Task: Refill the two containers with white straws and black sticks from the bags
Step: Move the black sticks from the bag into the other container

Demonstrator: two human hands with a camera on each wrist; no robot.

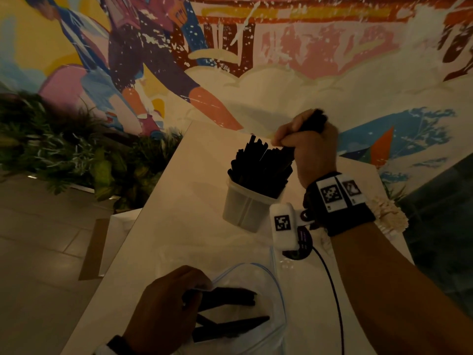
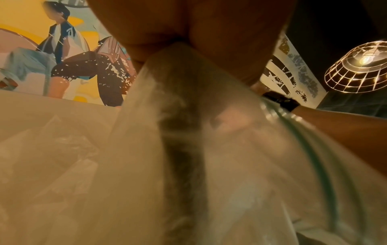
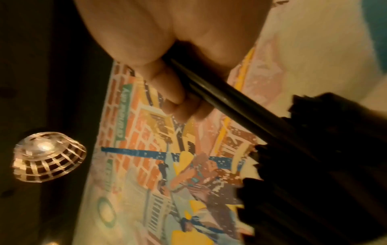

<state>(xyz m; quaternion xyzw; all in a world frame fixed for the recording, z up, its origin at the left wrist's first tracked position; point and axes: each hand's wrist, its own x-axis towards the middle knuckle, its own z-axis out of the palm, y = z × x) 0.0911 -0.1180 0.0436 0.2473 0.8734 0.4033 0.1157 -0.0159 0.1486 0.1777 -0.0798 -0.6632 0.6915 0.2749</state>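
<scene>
The right hand has its grip closed round a bunch of black sticks, lowering them into the already crowded container on the tabletop. The left hand pinches the mouth of the bag, where only a few sticks remain. So the black refill looks nearly done; no white straws or second container are in view.

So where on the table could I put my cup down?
Bare table lies left of the container of black sticks, up to the table's left edge. Another bare patch sits between the container and the bag. It is crowded near the right hand and down by the left hand.
</scene>
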